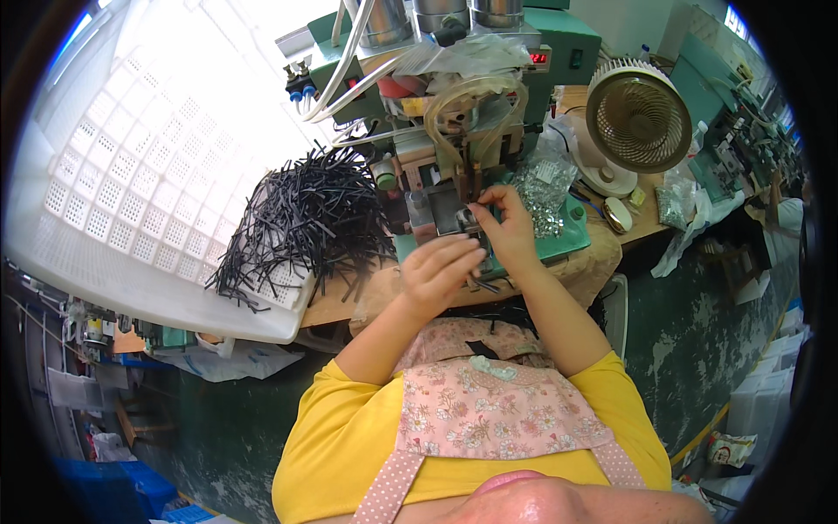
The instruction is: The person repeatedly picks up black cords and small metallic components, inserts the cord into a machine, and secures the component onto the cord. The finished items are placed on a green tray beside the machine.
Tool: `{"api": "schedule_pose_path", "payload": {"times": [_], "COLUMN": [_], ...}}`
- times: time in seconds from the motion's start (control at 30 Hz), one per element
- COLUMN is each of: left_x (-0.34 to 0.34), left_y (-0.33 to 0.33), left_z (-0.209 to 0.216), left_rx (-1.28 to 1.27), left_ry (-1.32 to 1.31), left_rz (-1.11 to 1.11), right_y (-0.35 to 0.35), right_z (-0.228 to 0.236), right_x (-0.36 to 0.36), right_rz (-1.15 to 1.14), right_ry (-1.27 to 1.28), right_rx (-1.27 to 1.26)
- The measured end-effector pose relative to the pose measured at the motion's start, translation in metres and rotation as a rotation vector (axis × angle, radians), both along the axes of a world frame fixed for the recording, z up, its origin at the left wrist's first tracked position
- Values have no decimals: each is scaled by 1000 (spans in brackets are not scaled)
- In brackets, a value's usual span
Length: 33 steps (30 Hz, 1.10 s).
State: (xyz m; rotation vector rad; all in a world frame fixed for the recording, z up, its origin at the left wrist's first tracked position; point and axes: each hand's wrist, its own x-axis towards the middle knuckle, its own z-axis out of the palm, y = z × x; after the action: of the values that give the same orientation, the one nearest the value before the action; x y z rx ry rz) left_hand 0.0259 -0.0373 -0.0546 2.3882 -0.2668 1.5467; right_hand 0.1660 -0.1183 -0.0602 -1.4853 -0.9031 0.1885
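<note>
My left hand (443, 272) is at the front of a green bench machine (559, 249), its fingers together and slightly bent. Below its fingertips a short black strip (484, 283) sticks out, apparently gripped there. My right hand (509, 229) reaches in from the right, thumb and forefinger pinched beside the machine's metal work point; whatever is between them is too small to make out. Just above it come down two copper-coloured electrodes (470, 179). To the left lies a large tangled heap of black strips (310, 218). Small shiny metal pieces (546, 205) lie heaped right of my right hand.
A white perforated plastic crate (113, 236) stands at the left under the black heap. At the right are a round fan (639, 120), pliers (589, 199) and a bag of metal parts (676, 205). White hoses (340, 79) hang near the machine's top.
</note>
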Motion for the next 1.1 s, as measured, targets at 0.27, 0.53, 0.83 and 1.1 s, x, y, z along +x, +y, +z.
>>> {"api": "schedule_pose_path", "payload": {"times": [0.27,0.53,0.83,1.1], "left_x": [26,28,-16,-64], "left_y": [0,2,33,130], "left_z": [-18,-24,-41,-104], "left_rx": [99,81,-78,-127], "left_ry": [-12,8,-34,659], "left_rz": [-9,-26,391,878], "right_y": [-51,-61,-48,-50], "right_z": [-25,-95,-96,-97], "right_x": [76,95,95,93], "right_rz": [-433,-379,-415,-322], "right_ry": [-368,-868,-788,-543], "right_rx": [-47,-454,-290,-196]}}
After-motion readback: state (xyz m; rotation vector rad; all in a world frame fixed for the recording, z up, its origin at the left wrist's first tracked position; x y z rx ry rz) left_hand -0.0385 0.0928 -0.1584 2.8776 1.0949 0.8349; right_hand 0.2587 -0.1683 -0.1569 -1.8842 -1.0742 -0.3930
